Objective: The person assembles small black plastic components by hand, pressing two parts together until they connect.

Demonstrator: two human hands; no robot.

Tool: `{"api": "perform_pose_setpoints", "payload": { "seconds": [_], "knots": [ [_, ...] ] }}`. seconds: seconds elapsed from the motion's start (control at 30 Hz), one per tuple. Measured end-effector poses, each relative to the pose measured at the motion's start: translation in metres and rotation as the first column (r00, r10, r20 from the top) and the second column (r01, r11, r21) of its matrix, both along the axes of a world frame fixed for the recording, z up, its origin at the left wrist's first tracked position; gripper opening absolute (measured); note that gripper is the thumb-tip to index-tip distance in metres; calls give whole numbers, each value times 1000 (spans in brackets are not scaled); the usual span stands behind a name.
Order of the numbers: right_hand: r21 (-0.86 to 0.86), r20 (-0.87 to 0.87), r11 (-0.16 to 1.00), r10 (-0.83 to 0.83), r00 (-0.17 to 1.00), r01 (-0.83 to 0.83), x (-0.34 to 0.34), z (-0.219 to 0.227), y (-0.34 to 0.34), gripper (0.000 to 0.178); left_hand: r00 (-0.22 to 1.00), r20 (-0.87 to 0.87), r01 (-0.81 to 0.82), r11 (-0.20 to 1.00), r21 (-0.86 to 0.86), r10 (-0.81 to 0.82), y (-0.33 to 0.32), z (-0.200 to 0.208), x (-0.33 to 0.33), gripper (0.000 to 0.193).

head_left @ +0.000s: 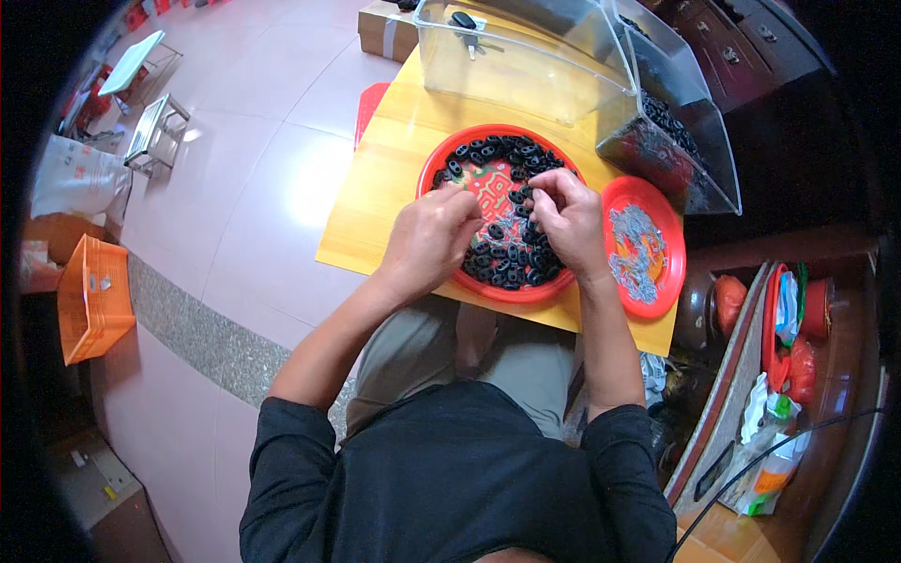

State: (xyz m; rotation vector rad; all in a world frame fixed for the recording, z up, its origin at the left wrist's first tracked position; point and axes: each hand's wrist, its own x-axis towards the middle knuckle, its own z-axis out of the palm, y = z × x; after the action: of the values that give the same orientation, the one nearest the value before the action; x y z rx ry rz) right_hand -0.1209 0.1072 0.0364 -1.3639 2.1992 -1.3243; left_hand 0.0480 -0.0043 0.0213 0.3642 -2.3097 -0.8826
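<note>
One at a time, grip the black pieces (507, 267), probably light, stiff and slippery, by their rims in the red tray (507, 295) on the tabletop (366, 211), left hand (428, 237) and right hand (572, 216) curled into pinches above it, whether holding any impossible to tell.
</note>
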Motion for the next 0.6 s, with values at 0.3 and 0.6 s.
{"api": "perform_pose_setpoints", "payload": {
  "seconds": [0.3,0.6],
  "knots": [
    [-83,219,994,-51,974,70,21,9,49,13,978,201,133,922,-365,-61,-14,-17,-45,11],
    [-180,286,983,26,958,27,18,-2,53,10,977,203,111,963,-244,-61,-10,-15,-53,5]
  ]
}}
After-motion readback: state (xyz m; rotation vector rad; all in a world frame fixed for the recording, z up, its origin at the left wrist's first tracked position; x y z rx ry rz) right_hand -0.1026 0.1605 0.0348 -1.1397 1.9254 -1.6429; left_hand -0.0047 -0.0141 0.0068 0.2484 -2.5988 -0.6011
